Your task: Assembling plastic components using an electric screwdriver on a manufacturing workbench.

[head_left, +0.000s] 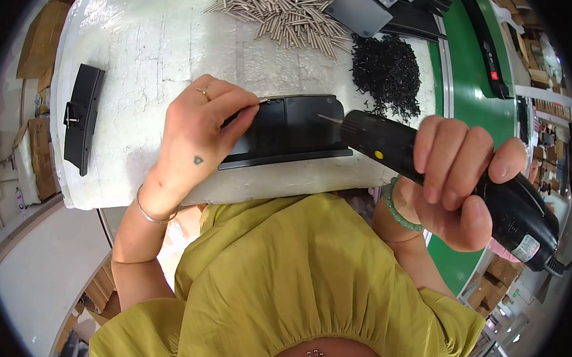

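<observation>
A black plastic panel (pixel 299 127) with a raised front lip lies in front of me on the wrapped table, a thin metal rod (pixel 295 97) along its far edge. My left hand (pixel 208 118) is over the panel's left end, thumb and forefinger pinched together at the rod's end. What the pinch holds is too small to make out. My right hand (pixel 460 176) is wrapped round a black electric screwdriver (pixel 388 144). Its thin bit points left above the panel's right part, and its cord end is at the lower right.
Loose metal rods (pixel 290 13) are heaped at the back, beside a pile of small black screws (pixel 387 70). Black flat parts (pixel 380 9) are stacked at the back right. Another black part (pixel 83 118) lies far left. A green surface (pixel 473 104) runs along the table's right.
</observation>
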A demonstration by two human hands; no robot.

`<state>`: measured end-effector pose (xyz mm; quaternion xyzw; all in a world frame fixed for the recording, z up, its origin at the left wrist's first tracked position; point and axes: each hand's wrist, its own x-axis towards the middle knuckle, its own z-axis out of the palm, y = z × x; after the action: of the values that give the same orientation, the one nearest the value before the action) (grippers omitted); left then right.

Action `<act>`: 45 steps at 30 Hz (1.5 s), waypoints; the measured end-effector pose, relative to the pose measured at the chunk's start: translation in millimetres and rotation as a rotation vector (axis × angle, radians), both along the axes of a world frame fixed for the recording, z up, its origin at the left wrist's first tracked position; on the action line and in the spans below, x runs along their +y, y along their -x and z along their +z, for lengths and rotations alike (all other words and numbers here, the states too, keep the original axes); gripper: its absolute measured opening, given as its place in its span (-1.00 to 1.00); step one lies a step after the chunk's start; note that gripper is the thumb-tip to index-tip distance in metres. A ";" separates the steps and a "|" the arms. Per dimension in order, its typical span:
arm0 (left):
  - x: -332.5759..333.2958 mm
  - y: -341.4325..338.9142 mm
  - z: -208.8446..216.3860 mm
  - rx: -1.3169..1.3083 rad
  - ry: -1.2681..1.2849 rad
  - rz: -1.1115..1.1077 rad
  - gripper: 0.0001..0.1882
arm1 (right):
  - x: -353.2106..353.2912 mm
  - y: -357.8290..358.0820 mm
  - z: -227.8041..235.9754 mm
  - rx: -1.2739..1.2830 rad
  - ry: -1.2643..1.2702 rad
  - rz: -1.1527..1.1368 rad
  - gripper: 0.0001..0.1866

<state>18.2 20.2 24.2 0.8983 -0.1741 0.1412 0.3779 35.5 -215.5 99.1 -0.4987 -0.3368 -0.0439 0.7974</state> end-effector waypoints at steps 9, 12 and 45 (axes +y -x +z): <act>2.0 15.8 0.3 -0.035 -0.001 0.050 -0.79 | 39.0 -19.3 -14.7 -0.049 0.094 0.081 -0.65; 3.5 16.2 -0.9 -0.031 0.013 0.051 -0.79 | 43.3 -21.8 -16.0 -0.064 0.119 0.111 -0.64; -3.4 19.2 -13.2 -0.048 0.109 0.083 -0.87 | 55.8 -30.9 -2.9 -0.137 0.324 0.365 -0.63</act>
<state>-1.0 16.8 11.1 0.8793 -0.1378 0.1873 0.4157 66.4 -159.7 96.1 -0.5469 -0.4770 0.1217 0.6772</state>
